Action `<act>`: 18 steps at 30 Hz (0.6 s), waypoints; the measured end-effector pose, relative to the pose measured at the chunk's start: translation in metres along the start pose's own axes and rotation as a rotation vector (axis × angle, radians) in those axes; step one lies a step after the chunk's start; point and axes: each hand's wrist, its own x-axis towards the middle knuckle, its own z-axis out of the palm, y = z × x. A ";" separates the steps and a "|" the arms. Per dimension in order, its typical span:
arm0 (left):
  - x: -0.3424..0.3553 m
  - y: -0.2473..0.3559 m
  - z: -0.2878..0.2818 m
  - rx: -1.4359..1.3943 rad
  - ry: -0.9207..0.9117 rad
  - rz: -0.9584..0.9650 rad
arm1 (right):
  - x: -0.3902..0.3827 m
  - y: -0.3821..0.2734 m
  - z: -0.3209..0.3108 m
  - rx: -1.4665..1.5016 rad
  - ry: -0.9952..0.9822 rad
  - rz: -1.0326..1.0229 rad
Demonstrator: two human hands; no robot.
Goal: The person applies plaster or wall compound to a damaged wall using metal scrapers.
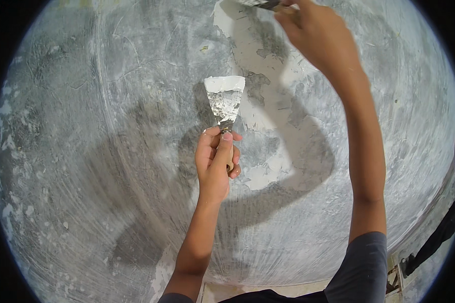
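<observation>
In the middle of the view my left hand [217,161] is closed round the wooden handle of a putty knife [223,105]. Its blade points up, smeared with dried filler, and a thick band of wet white putty lies along its wide edge. High up on the right, my right hand [316,33] grips a second putty knife [260,4] by its handle; that blade reaches left at the top edge and is partly cut off. Behind both hands is a grey, blotchy wall [151,91], with an irregular whitish filler patch [268,96] running down from near the right-hand blade.
At the right edge stands another person [447,222], only a dark-clothed leg and a shoe in view. Near that shoe is a metal-looking frame [395,280]. A pale floor strip [268,290] shows below the wall. Shadows of my arms fall across the wall.
</observation>
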 end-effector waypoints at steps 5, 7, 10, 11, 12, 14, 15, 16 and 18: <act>0.000 0.003 -0.003 -0.038 0.028 0.006 | -0.024 0.001 0.003 -0.167 0.112 -0.064; -0.002 0.006 -0.007 -0.028 0.021 0.009 | -0.029 -0.004 -0.027 -0.116 -0.214 0.128; -0.003 0.006 -0.002 -0.026 -0.004 0.004 | -0.013 -0.003 -0.010 -0.053 -0.044 0.070; -0.003 0.005 0.000 -0.022 -0.012 0.005 | -0.006 0.003 0.002 -0.006 0.038 0.001; -0.003 0.005 0.002 -0.025 -0.012 0.002 | -0.003 0.010 0.015 -0.034 -0.023 0.040; 0.000 0.005 0.004 -0.043 0.002 0.014 | -0.012 0.019 0.016 -0.079 0.037 -0.032; 0.000 0.006 0.005 -0.047 0.002 0.015 | -0.019 0.021 0.013 -0.124 0.097 -0.101; 0.001 0.006 0.005 -0.041 0.010 0.008 | -0.027 0.012 -0.013 -0.125 -0.063 -0.011; -0.002 0.010 0.004 -0.039 0.023 0.001 | -0.041 -0.004 -0.038 -0.029 -0.001 -0.025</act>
